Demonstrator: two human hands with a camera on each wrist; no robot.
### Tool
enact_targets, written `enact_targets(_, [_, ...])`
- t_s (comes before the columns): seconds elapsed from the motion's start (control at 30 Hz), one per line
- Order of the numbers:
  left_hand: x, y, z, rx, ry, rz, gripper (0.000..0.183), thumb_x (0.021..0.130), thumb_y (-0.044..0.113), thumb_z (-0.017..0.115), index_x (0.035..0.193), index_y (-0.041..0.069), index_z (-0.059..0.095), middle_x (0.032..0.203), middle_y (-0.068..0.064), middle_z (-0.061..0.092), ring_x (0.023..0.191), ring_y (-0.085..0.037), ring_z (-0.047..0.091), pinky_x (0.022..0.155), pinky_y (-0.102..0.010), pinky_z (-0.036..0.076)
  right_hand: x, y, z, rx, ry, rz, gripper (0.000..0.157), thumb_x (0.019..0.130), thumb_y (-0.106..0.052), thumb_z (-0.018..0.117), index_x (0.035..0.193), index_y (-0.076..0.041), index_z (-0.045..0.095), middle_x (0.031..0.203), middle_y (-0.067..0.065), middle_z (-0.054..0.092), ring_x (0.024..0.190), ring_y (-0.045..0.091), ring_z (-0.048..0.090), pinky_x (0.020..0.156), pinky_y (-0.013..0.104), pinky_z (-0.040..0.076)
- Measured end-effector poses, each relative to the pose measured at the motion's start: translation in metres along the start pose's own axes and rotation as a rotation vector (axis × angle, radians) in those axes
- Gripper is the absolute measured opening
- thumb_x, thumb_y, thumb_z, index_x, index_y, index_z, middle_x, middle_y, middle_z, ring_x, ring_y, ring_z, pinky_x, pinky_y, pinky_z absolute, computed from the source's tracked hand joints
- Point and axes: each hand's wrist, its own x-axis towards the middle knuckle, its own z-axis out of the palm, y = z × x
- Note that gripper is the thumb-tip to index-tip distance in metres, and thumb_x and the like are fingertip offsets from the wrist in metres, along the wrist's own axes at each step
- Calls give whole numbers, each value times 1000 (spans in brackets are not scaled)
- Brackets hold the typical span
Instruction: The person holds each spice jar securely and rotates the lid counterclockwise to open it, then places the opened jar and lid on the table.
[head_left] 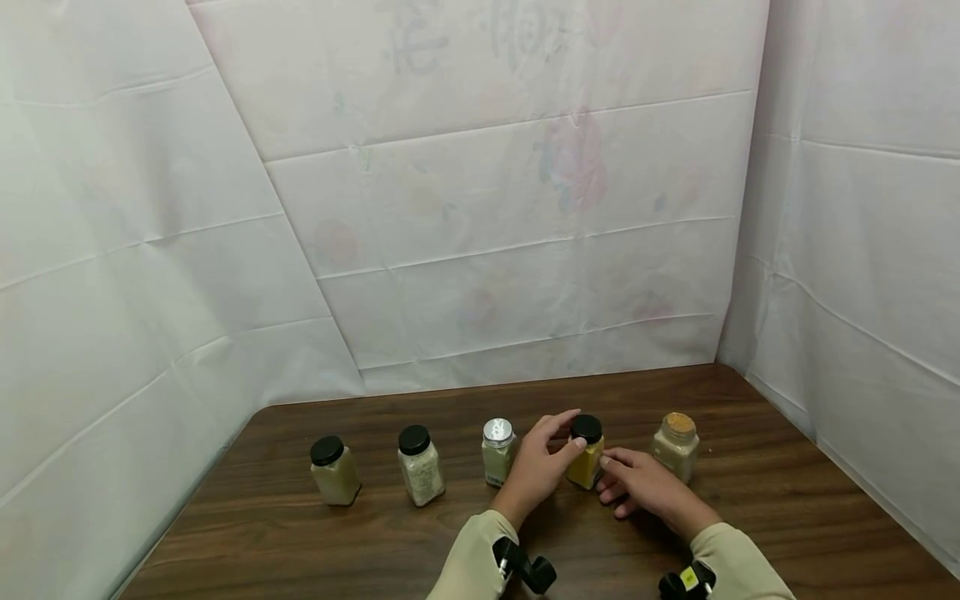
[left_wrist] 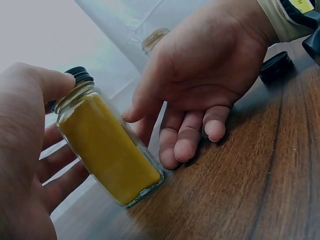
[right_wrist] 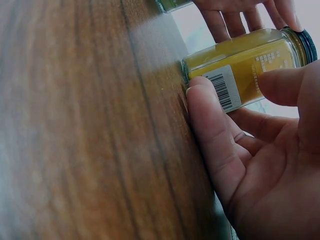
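Observation:
A square glass jar of yellow powder (head_left: pixel 584 467) with a black lid (head_left: pixel 587 428) stands on the table between the hands. My left hand (head_left: pixel 538 462) pinches that lid between thumb and fingers; its other fingers spread behind the jar in the left wrist view. On the jar's right side is my right hand (head_left: pixel 643 483), its thumb (right_wrist: pixel 282 86) at the glass and its remaining fingers loosely bent, not wrapped round it. A white barcode label (right_wrist: pixel 224 88) shows on the jar in the right wrist view. Close to my left hand stands a silver-lidded jar (head_left: pixel 497 458).
Beyond my right hand is a jar with an orange-brown top (head_left: pixel 677 446). A loose black lid (left_wrist: pixel 276 67) lies on the table near my right wrist. Two black-lidded jars (head_left: pixel 336 479) (head_left: pixel 422 473) stand farther left. White cloth (head_left: pixel 525 208) hangs around the brown wooden table (head_left: pixel 247 533).

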Motion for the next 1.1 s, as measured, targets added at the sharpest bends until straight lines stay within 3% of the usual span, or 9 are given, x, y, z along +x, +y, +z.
enact_targets(0.33, [-1,0,0,-47,15,-10,35,91,21,59,126,17,55,118,-2,57,108,-18,54,91,-34,44,-2,-2,1,-1,5,-1,59,95,-42,47,131,4,43,93,14,60,80,24,62,61,39,53])
enact_targets(0.6, [0,2,-3,-104,15,-24,31,92,16,57,122,7,56,116,-4,59,108,-19,55,90,-30,44,-1,-1,1,-5,16,7,57,95,-42,47,131,2,44,93,14,60,81,24,62,61,40,52])
enact_targets(0.93, [1,-3,-2,-117,30,-34,31,91,20,60,119,8,56,115,-3,59,107,-21,56,90,-33,44,-1,0,0,-7,6,17,53,96,-41,45,130,0,45,95,15,60,81,25,62,61,41,52])
enact_targets(1.1, [0,-4,-1,-64,27,-36,35,92,24,59,126,17,55,120,1,57,108,-18,55,92,-38,43,0,0,0,-5,4,24,53,97,-40,44,131,1,45,96,15,59,82,25,61,62,41,52])
